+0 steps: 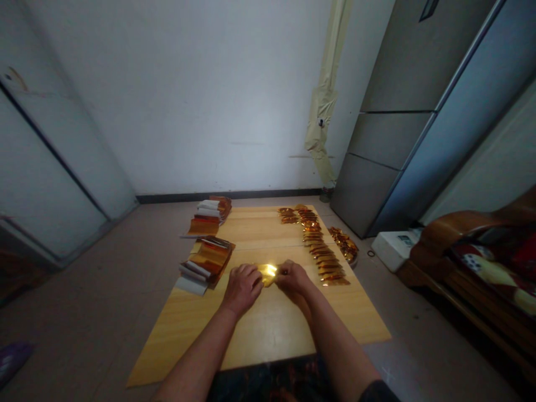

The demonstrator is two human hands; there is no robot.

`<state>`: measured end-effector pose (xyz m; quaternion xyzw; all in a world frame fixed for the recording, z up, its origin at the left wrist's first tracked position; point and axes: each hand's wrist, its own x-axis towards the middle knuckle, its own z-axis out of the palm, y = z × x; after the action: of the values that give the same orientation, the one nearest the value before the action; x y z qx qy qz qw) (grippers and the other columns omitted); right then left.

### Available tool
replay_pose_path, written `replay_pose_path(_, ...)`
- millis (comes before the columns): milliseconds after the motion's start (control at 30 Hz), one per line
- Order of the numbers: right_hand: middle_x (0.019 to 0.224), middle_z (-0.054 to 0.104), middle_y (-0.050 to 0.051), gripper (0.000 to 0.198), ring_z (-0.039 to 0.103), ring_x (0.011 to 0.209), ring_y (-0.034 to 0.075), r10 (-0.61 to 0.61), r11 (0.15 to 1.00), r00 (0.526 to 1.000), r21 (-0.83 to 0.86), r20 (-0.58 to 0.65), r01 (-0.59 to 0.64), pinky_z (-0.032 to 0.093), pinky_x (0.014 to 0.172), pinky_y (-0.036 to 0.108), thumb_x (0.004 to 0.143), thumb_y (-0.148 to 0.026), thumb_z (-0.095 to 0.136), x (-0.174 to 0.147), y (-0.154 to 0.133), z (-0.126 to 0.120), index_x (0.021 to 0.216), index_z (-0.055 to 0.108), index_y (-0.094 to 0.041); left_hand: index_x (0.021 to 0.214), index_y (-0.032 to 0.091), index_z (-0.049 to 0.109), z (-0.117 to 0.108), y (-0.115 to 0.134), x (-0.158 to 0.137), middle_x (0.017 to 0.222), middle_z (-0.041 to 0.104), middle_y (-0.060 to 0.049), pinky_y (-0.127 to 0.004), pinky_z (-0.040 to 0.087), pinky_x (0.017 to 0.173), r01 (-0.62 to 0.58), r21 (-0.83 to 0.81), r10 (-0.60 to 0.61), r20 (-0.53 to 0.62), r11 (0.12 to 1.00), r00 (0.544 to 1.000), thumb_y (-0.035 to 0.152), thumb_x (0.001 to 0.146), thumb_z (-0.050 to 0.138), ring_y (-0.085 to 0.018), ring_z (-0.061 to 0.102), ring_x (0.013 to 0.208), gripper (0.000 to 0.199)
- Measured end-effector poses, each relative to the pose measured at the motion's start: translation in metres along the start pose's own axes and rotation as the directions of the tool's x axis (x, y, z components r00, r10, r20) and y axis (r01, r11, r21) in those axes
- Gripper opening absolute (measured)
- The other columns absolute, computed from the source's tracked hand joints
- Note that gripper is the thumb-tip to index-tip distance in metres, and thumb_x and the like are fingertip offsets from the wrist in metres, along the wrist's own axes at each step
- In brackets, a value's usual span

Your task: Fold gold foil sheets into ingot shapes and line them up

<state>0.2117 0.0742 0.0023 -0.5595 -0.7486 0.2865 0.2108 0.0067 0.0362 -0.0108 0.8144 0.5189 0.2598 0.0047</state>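
Observation:
A shiny gold foil paper [268, 273] is stretched between my two hands, just above or on the wooden board [268, 329]. My left hand [243, 287] has its fingers closed on the left end of the foil paper. On the other end, my right hand [294, 277] pinches it; the thumb and fingertips partly hide the edge. Left of my left hand lies a stack of foil sheets [213, 255] with grey-white backs. Beyond it sits another stack of foil sheets [205, 220]. To the right runs a row of folded gold foil pieces [320, 248], laid overlapping.
Beside the board's right edge, a container heaped with gold foil pieces [344, 244] stands on the floor. A white box [396, 249] is near a wooden sofa [444, 273]. A grey refrigerator [389, 128] stands at the back right. The white wall [209, 111] rises behind the board.

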Motion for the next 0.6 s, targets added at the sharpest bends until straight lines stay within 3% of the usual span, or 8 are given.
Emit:
replay_pose_path(133,0.081,0.065,0.000,0.010,0.059,0.082,0.016,-0.052,0.990,0.998,0.131,-0.041,0.057,0.043,0.073,0.022,0.068,-0.015,0.064,-0.002,0.008,-0.001,0.074,0.072,-0.019,0.093,0.026,0.065,0.000,0.000,0.000,0.115,0.064,-0.005,-0.042,0.038,0.089,0.018,-0.001,-0.018,0.003,1.000,1.000,0.028,0.082,0.061,-0.024,0.053,0.107,0.012)
replay_pose_path(233,0.082,0.065,0.001,0.010,0.058,0.079,0.015,-0.018,0.982,0.996,0.188,-0.083,0.033,0.044,0.071,0.023,0.071,-0.019,0.062,-0.002,0.010,-0.001,0.079,0.069,-0.019,0.103,0.026,0.063,-0.001,0.000,0.000,0.116,0.064,-0.006,-0.042,0.039,0.090,0.041,-0.010,-0.041,-0.011,0.999,0.999,0.027,0.080,0.063,-0.025,0.053,0.108,0.023)
replay_pose_path(500,0.090,0.063,-0.001,0.047,0.055,0.075,0.015,0.085,0.972,0.991,0.227,-0.102,-0.060,0.043,0.065,0.024,0.056,-0.015,0.067,-0.008,0.001,0.004,0.103,0.061,-0.020,0.110,0.024,0.059,-0.003,0.003,0.001,0.116,0.063,-0.007,-0.041,0.040,0.092,0.070,-0.029,-0.070,-0.015,0.997,0.997,0.024,0.077,0.065,-0.025,0.052,0.109,0.034)
replay_pose_path(600,0.095,0.063,0.001,0.049,0.057,0.082,0.016,0.025,0.965,0.992,0.262,-0.120,0.007,0.046,0.070,0.025,0.056,-0.011,0.062,-0.016,0.000,0.004,0.104,0.062,-0.021,0.109,0.025,0.059,-0.002,0.002,0.001,0.116,0.063,-0.007,-0.041,0.040,0.091,0.068,-0.020,-0.068,-0.021,0.997,0.997,0.025,0.077,0.065,-0.025,0.052,0.109,0.033)
